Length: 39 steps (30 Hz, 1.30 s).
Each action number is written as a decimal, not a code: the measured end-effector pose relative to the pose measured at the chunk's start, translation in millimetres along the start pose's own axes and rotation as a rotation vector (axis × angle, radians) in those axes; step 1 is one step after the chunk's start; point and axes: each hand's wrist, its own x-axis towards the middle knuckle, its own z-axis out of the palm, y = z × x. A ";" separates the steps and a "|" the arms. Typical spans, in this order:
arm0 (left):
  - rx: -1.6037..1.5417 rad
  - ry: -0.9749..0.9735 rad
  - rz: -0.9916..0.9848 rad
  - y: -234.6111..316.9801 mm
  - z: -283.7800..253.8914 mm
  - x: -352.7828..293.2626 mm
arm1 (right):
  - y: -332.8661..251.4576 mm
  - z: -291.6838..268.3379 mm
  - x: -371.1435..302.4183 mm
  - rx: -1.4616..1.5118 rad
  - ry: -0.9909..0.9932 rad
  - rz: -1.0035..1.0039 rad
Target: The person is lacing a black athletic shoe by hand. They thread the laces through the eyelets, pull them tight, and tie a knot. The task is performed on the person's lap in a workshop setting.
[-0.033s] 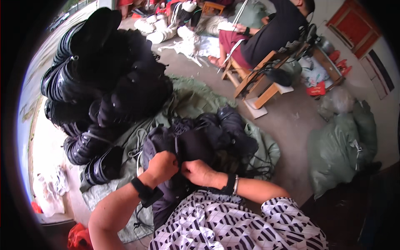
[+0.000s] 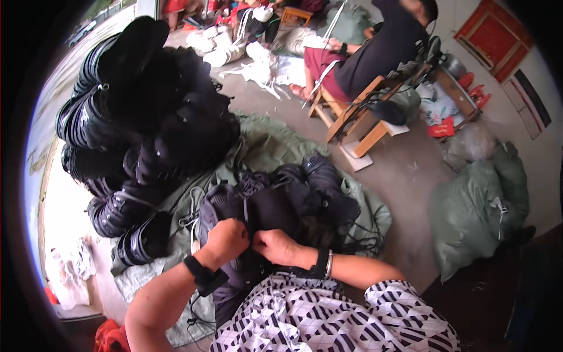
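Note:
My left hand (image 2: 227, 239) is closed, knuckles up, over a dark shoe upper (image 2: 219, 202) in front of my lap. Close beside it, my right hand (image 2: 279, 247) is closed too, thumb and fingers pinched together and pointing at the left hand. Whatever lies between the fingers is too small and hidden to make out. Just beyond the hands, more dark shoe uppers (image 2: 328, 188) with loose laces rest in a row on a green cloth sheet (image 2: 267, 132).
A tall heap of nested black shoe uppers (image 2: 158, 117) stands at the left. Stuffed green sacks (image 2: 469, 205) sit at the right. Farther back, a seated person (image 2: 378, 56) handles white cords beside a wooden bench (image 2: 369, 138). White shoe uppers (image 2: 226, 53) lie on the far floor.
The whole view has shifted slightly. Both hands keep the same closed pose, close together over the dark shoe upper.

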 end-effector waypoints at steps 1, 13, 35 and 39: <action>-0.006 -0.006 0.001 0.4 0.1 0.3 | -1.2 -2.4 -0.2 0.064 -0.008 0.058; 0.138 -0.118 -0.073 13.0 -6.7 -7.7 | -7.2 10.4 -1.8 0.369 -0.129 0.296; 0.030 -0.037 -0.040 -4.2 3.0 -2.8 | -21.7 11.0 -3.7 -0.076 0.041 0.034; -0.016 -0.129 -0.033 -6.5 -4.4 -0.7 | -20.6 11.7 -4.2 -0.234 0.074 0.007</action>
